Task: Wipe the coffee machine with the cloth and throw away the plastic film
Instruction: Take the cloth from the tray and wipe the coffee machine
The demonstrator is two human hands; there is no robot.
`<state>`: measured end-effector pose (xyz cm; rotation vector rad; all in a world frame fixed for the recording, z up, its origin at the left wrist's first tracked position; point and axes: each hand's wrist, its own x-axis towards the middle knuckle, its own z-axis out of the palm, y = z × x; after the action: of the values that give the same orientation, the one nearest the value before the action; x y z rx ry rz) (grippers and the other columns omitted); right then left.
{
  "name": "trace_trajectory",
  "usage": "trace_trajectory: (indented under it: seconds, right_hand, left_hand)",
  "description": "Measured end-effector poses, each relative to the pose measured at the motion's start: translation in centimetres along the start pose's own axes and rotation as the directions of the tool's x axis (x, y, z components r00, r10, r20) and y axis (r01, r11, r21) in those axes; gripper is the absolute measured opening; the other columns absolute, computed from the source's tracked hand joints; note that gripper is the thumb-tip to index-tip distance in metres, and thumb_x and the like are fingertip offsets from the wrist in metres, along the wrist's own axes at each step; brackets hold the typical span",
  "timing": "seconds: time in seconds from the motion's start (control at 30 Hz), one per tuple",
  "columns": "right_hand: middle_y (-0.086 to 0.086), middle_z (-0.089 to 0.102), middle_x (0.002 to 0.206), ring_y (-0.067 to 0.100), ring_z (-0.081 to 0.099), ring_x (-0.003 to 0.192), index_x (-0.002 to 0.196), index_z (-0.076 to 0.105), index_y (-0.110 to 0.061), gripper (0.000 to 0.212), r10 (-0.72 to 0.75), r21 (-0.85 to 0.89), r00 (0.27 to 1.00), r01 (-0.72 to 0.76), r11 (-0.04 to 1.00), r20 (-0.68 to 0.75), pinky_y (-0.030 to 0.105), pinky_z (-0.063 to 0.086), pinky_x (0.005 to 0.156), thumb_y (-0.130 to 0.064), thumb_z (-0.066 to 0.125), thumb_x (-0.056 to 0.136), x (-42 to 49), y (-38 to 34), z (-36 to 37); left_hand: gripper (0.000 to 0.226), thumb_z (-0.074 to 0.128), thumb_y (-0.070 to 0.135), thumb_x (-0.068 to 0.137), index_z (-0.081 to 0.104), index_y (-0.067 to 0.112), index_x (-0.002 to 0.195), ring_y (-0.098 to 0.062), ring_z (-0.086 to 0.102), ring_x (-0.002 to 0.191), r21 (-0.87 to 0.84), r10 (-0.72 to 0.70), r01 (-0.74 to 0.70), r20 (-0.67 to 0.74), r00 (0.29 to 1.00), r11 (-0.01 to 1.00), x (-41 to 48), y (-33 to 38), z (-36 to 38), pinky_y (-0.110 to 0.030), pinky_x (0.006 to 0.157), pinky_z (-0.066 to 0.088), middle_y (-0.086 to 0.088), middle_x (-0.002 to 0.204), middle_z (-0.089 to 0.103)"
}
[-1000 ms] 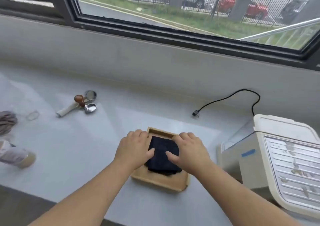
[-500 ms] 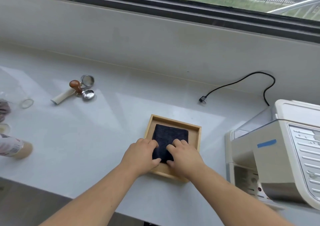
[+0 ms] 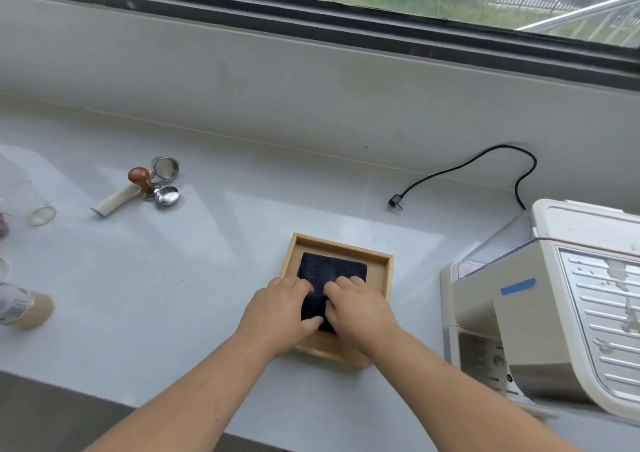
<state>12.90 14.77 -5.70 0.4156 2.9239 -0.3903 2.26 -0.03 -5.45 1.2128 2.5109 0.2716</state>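
Note:
A folded dark cloth [image 3: 332,271] lies in a shallow wooden tray [image 3: 343,243] on the pale counter. My left hand [image 3: 277,309] and my right hand [image 3: 360,309] lie side by side on the cloth's near half. Their fingers are curled and the thumbs pinch its near edge. The cream coffee machine [image 3: 540,313] stands at the right. It carries a strip of blue tape [image 3: 517,286], and torn patches of plastic film [image 3: 616,271] cling to its ribbed metal top.
The machine's black cord and plug [image 3: 396,202] lie unplugged behind the tray. At the far left are a wooden-knobbed tamper with metal filter baskets [image 3: 145,181], a glass [image 3: 41,214] and a lying bottle [image 3: 24,307]. The counter's front edge runs below my forearms.
My hands have slid from the cloth's sides to its near edge and come closer together, with fingers curling. The view has shifted, showing more of the coffee machine's side.

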Motion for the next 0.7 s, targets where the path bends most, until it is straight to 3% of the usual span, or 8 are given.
trace_trajectory:
  seconds: [0.1,0.2,0.3,0.37,0.47,0.57,0.7]
  right_hand:
    - [-0.004,0.055,0.082,0.022,0.05,0.075,0.088,0.045,-0.021,0.013,0.056,0.136,0.995,-0.043,0.99,-0.088,0.038,0.041,0.058,-0.026,0.043,0.1,-0.3,-0.6,-2.7]
    - [-0.006,0.056,0.081,0.022,0.053,0.07,0.09,0.046,-0.021,0.011,0.09,0.206,0.985,-0.058,0.977,-0.15,0.037,0.036,0.053,-0.027,0.045,0.099,-0.5,-0.4,-6.3]
    - [-0.003,0.066,0.089,0.025,0.062,0.078,0.103,0.057,-0.021,0.014,0.147,0.277,0.975,-0.097,0.956,-0.167,0.04,0.052,0.064,-0.029,0.046,0.098,-0.6,0.1,-10.3]
    - [-0.002,0.071,0.095,0.026,0.064,0.085,0.111,0.062,-0.026,0.019,0.171,0.341,0.973,-0.11,0.934,-0.154,0.04,0.055,0.071,-0.031,0.049,0.098,-0.8,0.5,-12.9]
    - [-0.002,0.073,0.095,0.026,0.064,0.086,0.109,0.062,-0.031,0.014,0.152,0.359,0.968,-0.072,0.931,-0.2,0.039,0.054,0.07,-0.034,0.053,0.099,-1.5,1.1,-16.6]
    - [-0.002,0.073,0.095,0.026,0.064,0.088,0.108,0.062,-0.034,0.011,0.123,0.336,0.961,-0.034,0.941,-0.246,0.036,0.047,0.065,-0.037,0.055,0.1,-2.7,1.9,-20.4]
    - [-0.006,0.07,0.087,0.024,0.062,0.084,0.104,0.065,-0.032,0.012,0.056,0.262,0.95,0.028,0.965,-0.308,0.037,0.051,0.068,-0.04,0.057,0.101,-5.1,3.4,-25.6]
  left_hand:
    - [0.04,0.055,0.056,0.092,0.062,0.029,0.12,-0.019,0.06,0.108,-0.035,-0.015,0.013,-0.073,0.997,0.999,0.4,0.9,-1.5,-0.037,0.084,0.055,0.012,0.119,0.068]
    - [0.023,0.051,0.042,0.092,0.062,0.031,0.11,-0.019,0.063,0.101,-0.067,-0.058,0.049,-0.14,0.988,0.997,1.1,1.9,-4.0,-0.037,0.079,0.055,0.012,0.109,0.071]
    - [0.031,0.053,0.056,0.08,0.058,0.046,0.109,-0.005,0.064,0.097,-0.314,-0.109,0.083,-0.066,0.992,0.946,1.5,3.8,-7.4,-0.032,0.077,0.056,0.024,0.104,0.068]
    - [0.04,0.058,0.063,0.073,0.053,0.054,0.113,0.003,0.065,0.096,-0.431,-0.07,0.073,0.021,0.997,0.899,1.7,5.6,-9.7,-0.03,0.078,0.057,0.027,0.103,0.068]
    - [0.04,0.061,0.064,0.071,0.053,0.056,0.11,0.003,0.067,0.086,-0.425,-0.004,0.006,0.006,1.0,0.905,2.0,8.3,-12.8,-0.029,0.072,0.057,0.025,0.093,0.07]
    - [0.022,0.055,0.053,0.074,0.056,0.045,0.094,-0.002,0.064,0.077,-0.324,0.024,-0.053,-0.095,0.995,0.944,2.5,10.4,-15.7,-0.032,0.063,0.053,0.019,0.082,0.068]
    - [0.014,0.053,0.041,0.08,0.059,0.034,0.091,-0.021,0.065,0.086,-0.15,0.004,-0.028,-0.157,0.988,0.988,3.6,12.5,-19.3,-0.036,0.069,0.056,0.013,0.089,0.071]
